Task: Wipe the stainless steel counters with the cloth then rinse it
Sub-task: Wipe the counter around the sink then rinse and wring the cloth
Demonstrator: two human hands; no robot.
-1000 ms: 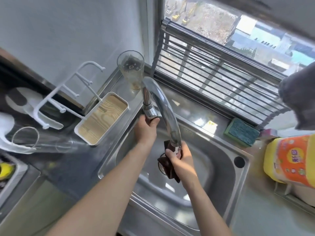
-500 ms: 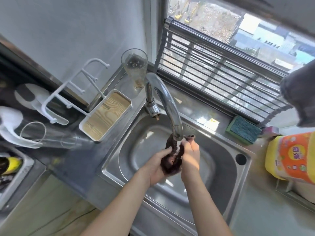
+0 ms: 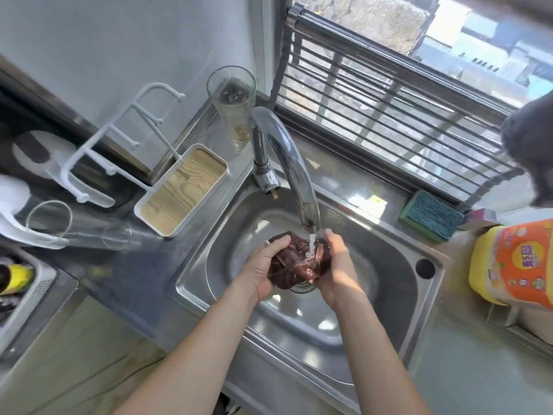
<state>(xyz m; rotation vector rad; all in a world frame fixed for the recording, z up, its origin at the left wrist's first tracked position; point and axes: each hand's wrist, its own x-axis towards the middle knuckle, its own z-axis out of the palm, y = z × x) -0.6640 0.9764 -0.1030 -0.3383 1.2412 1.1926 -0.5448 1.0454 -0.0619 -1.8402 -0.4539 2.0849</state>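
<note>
The cloth [image 3: 296, 263], dark reddish-brown and bunched into a wad, is held over the middle of the sink [image 3: 398, 298], directly under the faucet [image 3: 294, 175]. A stream of water [image 3: 311, 250] runs from the spout onto the top of the wad. The left hand [image 3: 263, 269] cups the cloth from its left side with curled fingers; the right hand [image 3: 338, 266] cups it from the right side in the same way. Each grip is clenched on the cloth, and the two hands press it between them.

The step in hand appears to be the rinse.

To do it well:

1. Keep the wad centred under the stream and low in the basin, so that splash stays off the tabletop [image 3: 191, 301].
2. Loosen and tighten both grips in turn. This should let water pass through the inner folds, which a tight wad shields.
3. Turn the cloth over so that the underside, not visible here, also meets the water.
4. Watch the runoff toward the drain. Clear runoff would indicate that the rinse is complete.
5. Wring the cloth over the basin before lifting it out.

Items near the sink: a tall glass [image 3: 235, 100] at the back left corner, and a green sponge [image 3: 431, 218] on the back right edge. Both sit close enough to catch spray if the stream is deflected.
</note>
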